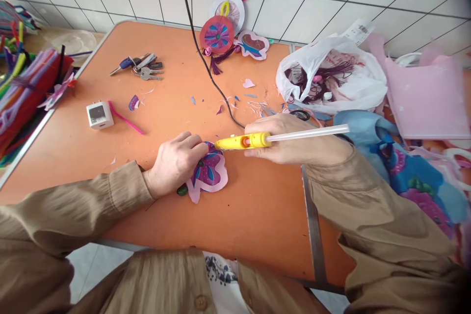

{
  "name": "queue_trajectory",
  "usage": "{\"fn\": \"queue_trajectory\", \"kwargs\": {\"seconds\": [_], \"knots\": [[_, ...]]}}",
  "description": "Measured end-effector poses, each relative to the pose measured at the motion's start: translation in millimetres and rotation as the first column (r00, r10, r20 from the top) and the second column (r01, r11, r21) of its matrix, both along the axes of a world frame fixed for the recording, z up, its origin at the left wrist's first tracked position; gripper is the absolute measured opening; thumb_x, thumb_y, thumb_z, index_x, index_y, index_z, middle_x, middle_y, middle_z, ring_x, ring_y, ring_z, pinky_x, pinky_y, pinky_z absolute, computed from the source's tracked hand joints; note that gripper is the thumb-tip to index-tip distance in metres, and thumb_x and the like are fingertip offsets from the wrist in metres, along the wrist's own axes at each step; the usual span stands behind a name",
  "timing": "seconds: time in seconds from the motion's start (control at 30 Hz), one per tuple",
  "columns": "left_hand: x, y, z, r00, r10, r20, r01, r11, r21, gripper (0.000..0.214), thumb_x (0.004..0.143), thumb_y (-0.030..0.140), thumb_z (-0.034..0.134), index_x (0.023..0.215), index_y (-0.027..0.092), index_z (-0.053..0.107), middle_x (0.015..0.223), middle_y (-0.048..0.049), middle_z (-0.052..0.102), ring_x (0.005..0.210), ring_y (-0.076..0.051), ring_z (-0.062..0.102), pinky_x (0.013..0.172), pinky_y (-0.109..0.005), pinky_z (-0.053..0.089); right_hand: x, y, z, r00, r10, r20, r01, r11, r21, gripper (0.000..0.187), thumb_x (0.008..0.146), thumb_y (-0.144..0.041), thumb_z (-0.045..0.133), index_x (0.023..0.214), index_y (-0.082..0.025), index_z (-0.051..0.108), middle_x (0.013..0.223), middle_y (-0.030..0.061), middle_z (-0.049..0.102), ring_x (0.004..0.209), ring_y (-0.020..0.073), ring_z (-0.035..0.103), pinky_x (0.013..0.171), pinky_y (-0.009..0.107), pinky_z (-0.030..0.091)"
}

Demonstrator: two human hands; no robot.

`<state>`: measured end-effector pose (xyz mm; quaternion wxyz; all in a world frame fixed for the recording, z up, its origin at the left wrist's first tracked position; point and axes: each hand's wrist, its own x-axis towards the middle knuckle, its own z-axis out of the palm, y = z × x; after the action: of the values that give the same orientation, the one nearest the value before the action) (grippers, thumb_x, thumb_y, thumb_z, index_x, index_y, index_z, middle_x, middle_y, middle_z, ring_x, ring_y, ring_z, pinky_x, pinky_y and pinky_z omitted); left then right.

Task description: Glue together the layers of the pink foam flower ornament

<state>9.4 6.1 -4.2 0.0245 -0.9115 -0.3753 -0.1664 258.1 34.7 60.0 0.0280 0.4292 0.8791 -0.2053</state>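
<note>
My left hand [175,162] presses down on a pink and purple flower-shaped paper cutout [208,173] lying on the orange table [110,167], fingers curled over its upper left edge. My right hand [294,144] grips a yellow glue gun [243,142] with a clear glue stick [312,133] sticking out to the right. The gun's nozzle points left and sits at the cutout's top edge, close to my left fingertips. A small green piece [182,190] peeks out under the cutout's left side.
A black cord [206,66] runs from the wall across the table. Keys [142,66], a white charger [98,115], paper scraps, finished paper ornaments [221,32], a white plastic bag [331,78], pink sheets [427,98] and pipe cleaners [22,83] lie around.
</note>
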Motion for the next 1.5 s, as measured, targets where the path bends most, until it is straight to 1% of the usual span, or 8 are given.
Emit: {"fn": "queue_trajectory", "kwargs": {"seconds": [0.17,0.3,0.47,0.63,0.77,0.97,1.1,1.5], "knots": [[-1,0,-1.8,1.0,0.004,-0.005,-0.004,1.0,-0.017,0.027,0.093,0.012,0.043,0.076,0.019,0.063,0.073,-0.003,0.062,0.068,-0.016,0.048,0.049,-0.027,0.028,4,-2,8.8,0.999,-0.027,0.044,0.029,0.999,-0.042,0.028,0.082,-0.033,0.061,0.063,-0.02,0.045,0.058,-0.0029,0.05,0.051,0.0106,0.041,0.053,0.024,0.023],[-1,0,-2.0,1.0,-0.005,0.004,0.005,1.0,-0.003,0.026,0.093,0.011,0.044,0.076,0.019,0.063,0.073,-0.0027,0.062,0.067,-0.016,0.048,0.048,-0.027,0.028,7,-5,13.5,0.998,-0.026,0.051,0.028,0.999,-0.033,0.028,0.082,-0.032,0.061,0.063,-0.02,0.044,0.059,-0.0031,0.049,0.05,0.0103,0.04,0.052,0.024,0.023],[0,0,-1.5,1.0,-0.014,0.021,0.014,1.0,0.021,0.026,0.094,0.012,0.044,0.076,0.019,0.062,0.071,-0.002,0.061,0.066,-0.016,0.047,0.047,-0.027,0.027,4,-4,6.3,0.999,-0.036,0.038,0.037,0.999,-0.023,0.028,0.083,-0.032,0.061,0.065,-0.02,0.045,0.06,-0.0031,0.051,0.052,0.0102,0.041,0.051,0.024,0.023],[0,0,-1.9,0.999,-0.018,0.026,0.017,0.999,0.038,0.026,0.094,0.012,0.044,0.075,0.018,0.06,0.07,-0.002,0.06,0.065,-0.015,0.046,0.048,-0.026,0.026,1,-1,-3.2,0.998,0.017,-0.055,-0.014,0.998,0.06,0.029,0.084,-0.03,0.062,0.065,-0.019,0.042,0.063,-0.0034,0.049,0.055,0.0098,0.04,0.053,0.024,0.023],[-2,0,-2.0,0.999,-0.037,0.032,0.036,0.999,0.037,0.023,0.092,0.009,0.045,0.078,0.019,0.061,0.073,-0.0022,0.06,0.066,-0.016,0.047,0.048,-0.027,0.026,4,2,-2.3,0.993,0.015,-0.113,-0.003,0.995,0.102,0.033,0.083,-0.031,0.065,0.066,-0.019,0.039,0.064,-0.0041,0.047,0.055,0.0095,0.038,0.054,0.024,0.023],[-1,0,-4.2,0.999,-0.032,0.041,0.03,0.998,0.052,0.023,0.092,0.009,0.045,0.077,0.019,0.061,0.071,-0.0019,0.059,0.065,-0.016,0.046,0.047,-0.027,0.025,5,1,-1.1,0.996,-0.016,-0.086,0.022,0.998,0.06,0.032,0.083,-0.031,0.066,0.065,-0.019,0.041,0.061,-0.0038,0.047,0.054,0.0097,0.039,0.053,0.024,0.023],[0,0,-5.1,0.998,-0.028,0.053,0.025,0.998,0.059,0.023,0.093,0.013,0.048,0.074,0.018,0.059,0.07,-0.002,0.059,0.065,-0.016,0.045,0.047,-0.027,0.024,1,0,-6.3,0.997,0.022,-0.069,-0.021,0.999,0.025,0.025,0.086,-0.03,0.061,0.069,-0.019,0.046,0.065,-0.0026,0.051,0.057,0.01,0.042,0.055,0.025,0.023],[0,0,-2.8,0.998,-0.027,0.048,0.024,0.998,0.049,0.023,0.093,0.012,0.048,0.075,0.018,0.061,0.07,-0.0018,0.059,0.064,-0.016,0.045,0.046,-0.027,0.024,3,-1,-1.3,0.998,0.02,-0.063,-0.016,0.998,0.055,0.028,0.086,-0.033,0.059,0.066,-0.019,0.044,0.063,-0.0025,0.051,0.053,0.009,0.038,0.054,0.024,0.022]]}}
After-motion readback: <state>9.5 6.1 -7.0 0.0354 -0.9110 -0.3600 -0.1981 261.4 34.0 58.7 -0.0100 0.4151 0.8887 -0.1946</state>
